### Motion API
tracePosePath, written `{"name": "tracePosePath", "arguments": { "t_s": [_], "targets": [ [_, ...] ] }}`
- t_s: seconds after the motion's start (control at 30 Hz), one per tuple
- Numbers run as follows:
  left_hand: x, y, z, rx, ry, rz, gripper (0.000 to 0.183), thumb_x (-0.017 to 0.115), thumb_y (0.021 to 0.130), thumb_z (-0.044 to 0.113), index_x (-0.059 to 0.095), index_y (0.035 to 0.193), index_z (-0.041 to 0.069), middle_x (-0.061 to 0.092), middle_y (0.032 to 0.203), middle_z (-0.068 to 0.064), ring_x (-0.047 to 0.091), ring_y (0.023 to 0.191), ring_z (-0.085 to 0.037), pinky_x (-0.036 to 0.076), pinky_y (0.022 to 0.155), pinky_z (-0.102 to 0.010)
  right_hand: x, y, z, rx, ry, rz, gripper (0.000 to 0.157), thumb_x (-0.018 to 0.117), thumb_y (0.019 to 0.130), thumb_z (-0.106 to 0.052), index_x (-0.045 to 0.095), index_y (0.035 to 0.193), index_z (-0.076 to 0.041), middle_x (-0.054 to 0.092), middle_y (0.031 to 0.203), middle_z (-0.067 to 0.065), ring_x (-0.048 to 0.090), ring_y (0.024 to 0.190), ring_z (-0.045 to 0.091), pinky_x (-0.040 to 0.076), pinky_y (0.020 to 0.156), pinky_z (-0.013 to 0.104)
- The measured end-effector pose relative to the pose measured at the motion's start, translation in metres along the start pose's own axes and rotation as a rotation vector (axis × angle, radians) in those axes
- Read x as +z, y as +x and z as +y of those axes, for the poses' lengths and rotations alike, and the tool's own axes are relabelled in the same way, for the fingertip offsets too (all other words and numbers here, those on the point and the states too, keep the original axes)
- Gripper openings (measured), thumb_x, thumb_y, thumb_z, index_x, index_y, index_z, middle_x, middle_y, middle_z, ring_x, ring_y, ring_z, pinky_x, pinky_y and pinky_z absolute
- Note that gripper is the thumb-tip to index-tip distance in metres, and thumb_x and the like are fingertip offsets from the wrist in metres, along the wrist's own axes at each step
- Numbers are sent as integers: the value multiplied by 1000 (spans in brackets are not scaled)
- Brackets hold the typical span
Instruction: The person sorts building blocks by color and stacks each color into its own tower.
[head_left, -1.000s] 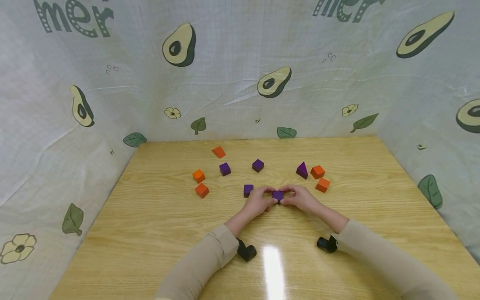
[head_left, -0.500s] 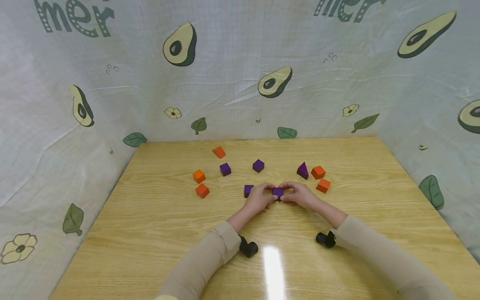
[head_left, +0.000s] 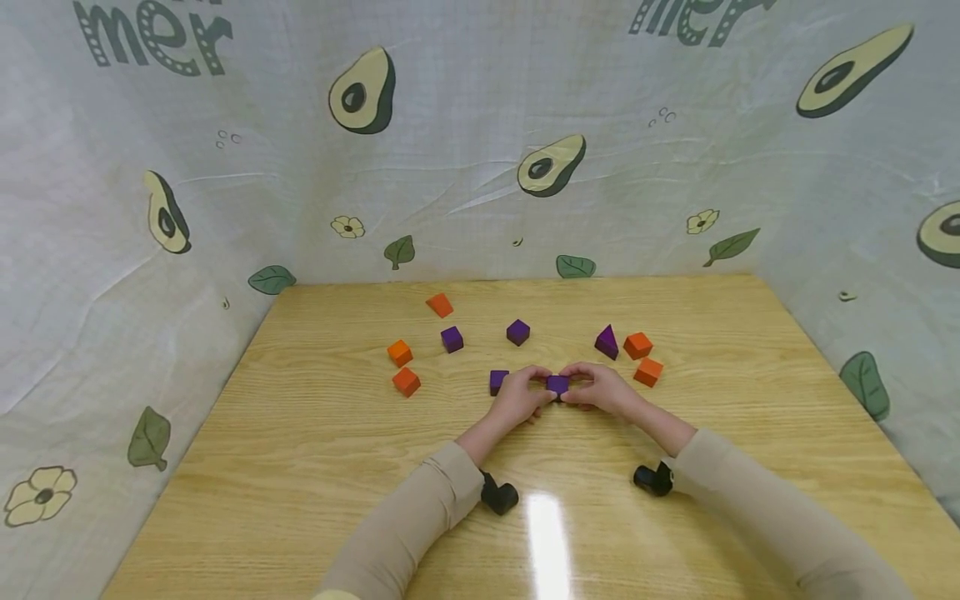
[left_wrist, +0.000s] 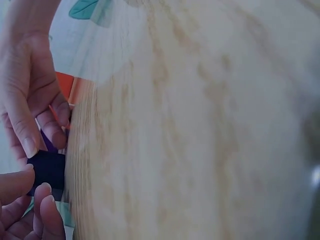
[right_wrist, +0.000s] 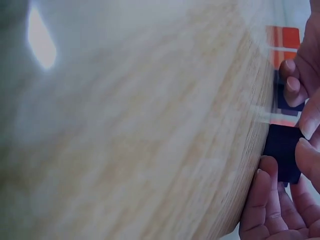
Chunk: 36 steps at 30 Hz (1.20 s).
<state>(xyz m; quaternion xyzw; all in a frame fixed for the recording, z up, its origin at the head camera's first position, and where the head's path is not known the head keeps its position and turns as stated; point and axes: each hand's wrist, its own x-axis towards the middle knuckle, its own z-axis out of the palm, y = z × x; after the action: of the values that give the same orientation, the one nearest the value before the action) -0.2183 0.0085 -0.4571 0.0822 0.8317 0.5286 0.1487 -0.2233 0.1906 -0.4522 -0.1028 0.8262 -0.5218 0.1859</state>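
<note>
A dark purple cube (head_left: 557,385) stands at the middle of the table, pinched between both hands. My left hand (head_left: 517,397) has its thumb and fingertips at the cube's left side. From the other side, my right hand (head_left: 602,390) pinches it with thumb and index finger. In the left wrist view the purple cube (left_wrist: 47,170) shows close over the wood, with fingertips at two of its sides. The right wrist view has the same purple cube (right_wrist: 282,151) low by the tabletop. Another purple cube (head_left: 498,382) lies just left of my left hand, partly covered by it.
Two more purple cubes (head_left: 517,332) lie farther back. A purple triangular block (head_left: 607,342) and two orange-red cubes (head_left: 648,372) are at the right. Orange cubes (head_left: 407,382) and an orange wedge-like block (head_left: 440,305) are at the left. A patterned cloth (head_left: 450,167) encloses the table's back and sides.
Both hands have shifted slightly forward, away from the body, with the purple cube between them. Over the last half second they hardly move. The other blocks stay in place.
</note>
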Motion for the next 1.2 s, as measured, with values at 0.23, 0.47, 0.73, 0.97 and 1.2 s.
{"name": "tracePosePath", "arguments": {
  "t_s": [0.23, 0.47, 0.73, 0.97, 1.2],
  "targets": [
    [-3, 1, 4, 15, 55, -8, 34, 66, 85, 12, 58, 118, 7, 64, 94, -8, 48, 44, -12, 40, 39, -20, -2, 1, 0, -18, -34, -10, 43, 67, 84, -16, 53, 119, 6, 56, 113, 24, 62, 78, 12, 51, 62, 27],
    [-19, -3, 16, 50, 28, 26, 36, 63, 86, 12, 56, 121, 7, 59, 119, -8, 58, 57, -21, 43, 47, -20, -2, 2, 0, -8, -23, -21, 44, 67, 84, -16, 53, 119, 5, 55, 115, 23, 62, 82, 14, 52, 66, 28],
    [-50, -7, 9, 49, 48, 73, 37, 62, 88, 14, 56, 124, 6, 58, 118, -11, 61, 71, -27, 45, 54, -22, -3, 2, 0, 25, 24, -32, 45, 66, 84, -12, 50, 122, 7, 53, 119, 25, 61, 81, 12, 52, 67, 29],
    [-70, -7, -11, -14, 124, 58, 43, 65, 85, 15, 54, 126, 8, 54, 125, -9, 56, 103, -25, 47, 85, -36, -3, 1, 0, 27, 35, -38, 46, 66, 84, -11, 49, 123, 7, 52, 119, 25, 62, 81, 14, 52, 67, 29],
    [-76, -8, -24, -38, 99, 23, 46, 69, 81, 11, 55, 125, 7, 57, 122, -11, 46, 118, -26, 43, 91, -37, -4, 1, 0, 32, 29, -34, 46, 66, 84, -12, 49, 123, 7, 53, 120, 25, 62, 81, 15, 52, 67, 29]
  ]
}}
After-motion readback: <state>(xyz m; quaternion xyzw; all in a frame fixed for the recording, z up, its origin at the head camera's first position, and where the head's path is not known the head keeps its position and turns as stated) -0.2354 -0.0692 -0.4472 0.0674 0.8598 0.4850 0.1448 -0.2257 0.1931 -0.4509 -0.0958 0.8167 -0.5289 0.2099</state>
